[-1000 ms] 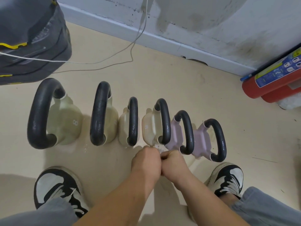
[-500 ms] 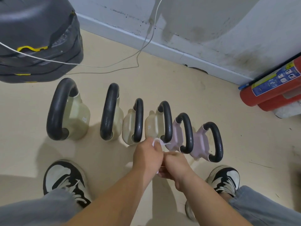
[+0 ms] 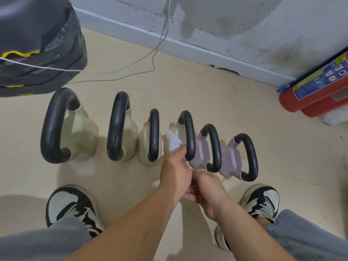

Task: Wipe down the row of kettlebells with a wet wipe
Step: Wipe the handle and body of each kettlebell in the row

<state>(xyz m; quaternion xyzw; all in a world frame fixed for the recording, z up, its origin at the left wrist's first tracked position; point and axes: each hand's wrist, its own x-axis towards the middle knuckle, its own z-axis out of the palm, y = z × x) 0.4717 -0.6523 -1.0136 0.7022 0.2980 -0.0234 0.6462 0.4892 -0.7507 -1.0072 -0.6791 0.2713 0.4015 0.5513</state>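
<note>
Several kettlebells with black handles stand in a row on the beige floor: two large cream ones (image 3: 82, 136) at the left, two smaller cream ones, then two lilac ones (image 3: 230, 159) at the right. My left hand (image 3: 176, 170) pinches a white wet wipe (image 3: 173, 141) against the body of the fourth kettlebell (image 3: 189, 134), just left of its handle. My right hand (image 3: 209, 193) sits below and right of the left hand with its fingers curled. Whatever it may hold is hidden.
A dark padded piece of gym gear (image 3: 37, 44) fills the top left, with a white cable (image 3: 131, 72) trailing over the floor. Two red fire extinguishers (image 3: 310, 95) lie by the wall at the right. My shoes (image 3: 69, 206) (image 3: 261, 200) flank my arms.
My hands were pressed together over the wipe. The left hand has since lifted the wipe up onto the fourth kettlebell, and the right hand has dropped back. The view shifted slightly.
</note>
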